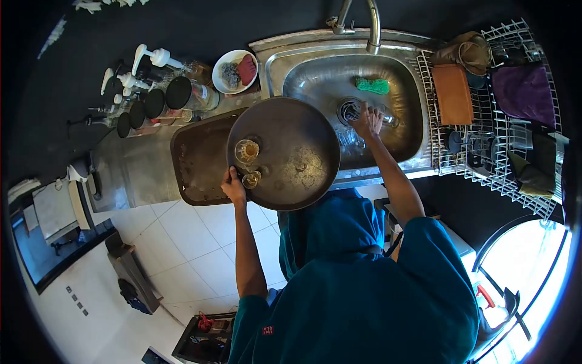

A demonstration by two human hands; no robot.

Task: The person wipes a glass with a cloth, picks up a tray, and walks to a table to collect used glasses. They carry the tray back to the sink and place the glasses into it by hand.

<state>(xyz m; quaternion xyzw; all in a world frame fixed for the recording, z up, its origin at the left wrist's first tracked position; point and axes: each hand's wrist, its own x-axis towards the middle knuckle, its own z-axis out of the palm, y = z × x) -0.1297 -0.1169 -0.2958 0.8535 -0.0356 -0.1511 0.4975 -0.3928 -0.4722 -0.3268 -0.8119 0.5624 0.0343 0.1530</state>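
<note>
My left hand [232,185] grips the left rim of a round brown serving tray [276,127]. Two small glasses stand on the tray: a larger ribbed one [247,151] and a smaller one [251,179] near my fingers. In the metal sink [409,91], my right hand [368,122] reaches down with its fingers curled at a clear drinking glass [388,117]; the hand partly hides it. Other clear glassware [350,137] lies in the basin beside that hand, near the drain. A green scrubbing sponge [372,85] sits behind it.
Under the round tray lies a rectangular brown tray [200,155]. A white bowl [219,85] holds a red sponge and a grey scourer. Pump bottles and black-lidded jars [178,93] line the left. The faucet [374,39] overhangs the sink; a wire dish rack [448,142] stands right.
</note>
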